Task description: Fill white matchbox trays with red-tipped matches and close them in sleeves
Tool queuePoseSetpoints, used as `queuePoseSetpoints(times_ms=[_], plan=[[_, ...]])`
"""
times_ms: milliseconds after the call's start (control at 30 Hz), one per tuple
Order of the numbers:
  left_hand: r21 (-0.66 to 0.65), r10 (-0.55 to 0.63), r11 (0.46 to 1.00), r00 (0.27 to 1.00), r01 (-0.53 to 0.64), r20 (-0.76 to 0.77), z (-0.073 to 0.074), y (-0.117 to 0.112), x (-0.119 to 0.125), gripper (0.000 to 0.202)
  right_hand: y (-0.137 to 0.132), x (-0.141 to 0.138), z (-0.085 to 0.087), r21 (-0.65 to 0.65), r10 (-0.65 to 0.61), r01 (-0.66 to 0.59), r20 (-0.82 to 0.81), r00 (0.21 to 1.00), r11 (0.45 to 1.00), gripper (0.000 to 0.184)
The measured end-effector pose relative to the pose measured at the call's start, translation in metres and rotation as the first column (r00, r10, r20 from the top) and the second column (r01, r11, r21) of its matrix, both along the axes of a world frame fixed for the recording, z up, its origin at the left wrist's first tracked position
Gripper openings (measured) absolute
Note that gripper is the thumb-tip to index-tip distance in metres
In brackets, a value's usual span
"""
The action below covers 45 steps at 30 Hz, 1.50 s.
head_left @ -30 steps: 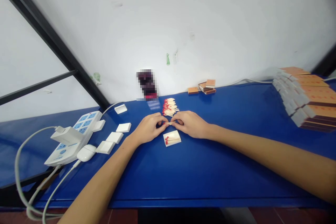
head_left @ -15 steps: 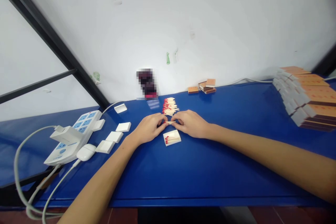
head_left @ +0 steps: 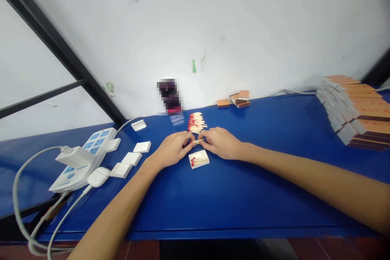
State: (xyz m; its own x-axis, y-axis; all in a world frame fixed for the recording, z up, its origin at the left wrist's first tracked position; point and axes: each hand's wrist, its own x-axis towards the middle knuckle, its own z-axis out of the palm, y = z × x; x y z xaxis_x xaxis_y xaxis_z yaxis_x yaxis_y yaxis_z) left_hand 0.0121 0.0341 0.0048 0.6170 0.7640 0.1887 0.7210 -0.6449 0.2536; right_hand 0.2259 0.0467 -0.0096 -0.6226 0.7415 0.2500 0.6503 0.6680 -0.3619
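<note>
Between my two hands a few matches (head_left: pixel 198 141) lie crosswise, red heads to the left. My left hand (head_left: pixel 173 148) pinches their head end with thumb and forefinger. At the plain end, the thumb and forefinger of my right hand (head_left: pixel 222 143) close on the sticks. How many are held is too small to tell. Just below sits a white matchbox tray (head_left: pixel 199 165) with several red-headed matches in it. Beyond my fingertips lies a loose pile of matches (head_left: pixel 196 122), heads mostly to the left.
White matchbox trays (head_left: pixel 132 158) lie to the left, beside a power strip (head_left: pixel 88 158) with a plugged charger, white case (head_left: pixel 98 176) and cables. A few matchboxes (head_left: pixel 240 99) rest by the wall. Stacked matchboxes (head_left: pixel 362 109) stand at right. A pixelated dark object (head_left: pixel 170 95) leans at the back.
The view has shifted very slightly. Both hands stay in the same place around the matches, and the held sticks show a little more clearly between the fingers.
</note>
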Motion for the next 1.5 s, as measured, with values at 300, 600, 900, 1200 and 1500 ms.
queuePoseSetpoints(times_ms=[300, 600, 900, 1200, 1500], plan=[[0.028, 0.01, 1.0, 0.999, -0.009, -0.051, -0.002, -0.001, 0.001, 0.031, 0.0, 0.0, 0.0, -0.013, 0.007, -0.007, -0.003, 1.0, 1.0, 0.019], [0.041, 0.035, 0.999, 0.987, -0.029, -0.155, 0.0, -0.001, 0.0, 0.031, 0.001, 0.0, -0.003, 0.053, 0.024, -0.023, -0.02, 1.0, 0.998, 0.02], [0.086, 0.057, 0.996, 0.946, -0.031, -0.32, 0.0, -0.002, 0.003, 0.029, 0.003, 0.0, -0.003, 0.041, 0.036, -0.033, -0.073, 0.997, 0.999, 0.02], [-0.014, 0.05, 0.998, 0.97, -0.054, -0.239, 0.015, -0.008, 0.003, 0.032, 0.001, 0.0, 0.02, -0.058, 0.053, -0.054, -0.012, 0.998, 0.997, 0.017], [-0.282, -0.074, 0.958, 0.995, 0.053, -0.064, 0.041, -0.028, 0.005, 0.034, -0.009, 0.006, 0.05, -0.374, 0.288, -0.31, -0.116, 0.951, 0.874, 0.012]])
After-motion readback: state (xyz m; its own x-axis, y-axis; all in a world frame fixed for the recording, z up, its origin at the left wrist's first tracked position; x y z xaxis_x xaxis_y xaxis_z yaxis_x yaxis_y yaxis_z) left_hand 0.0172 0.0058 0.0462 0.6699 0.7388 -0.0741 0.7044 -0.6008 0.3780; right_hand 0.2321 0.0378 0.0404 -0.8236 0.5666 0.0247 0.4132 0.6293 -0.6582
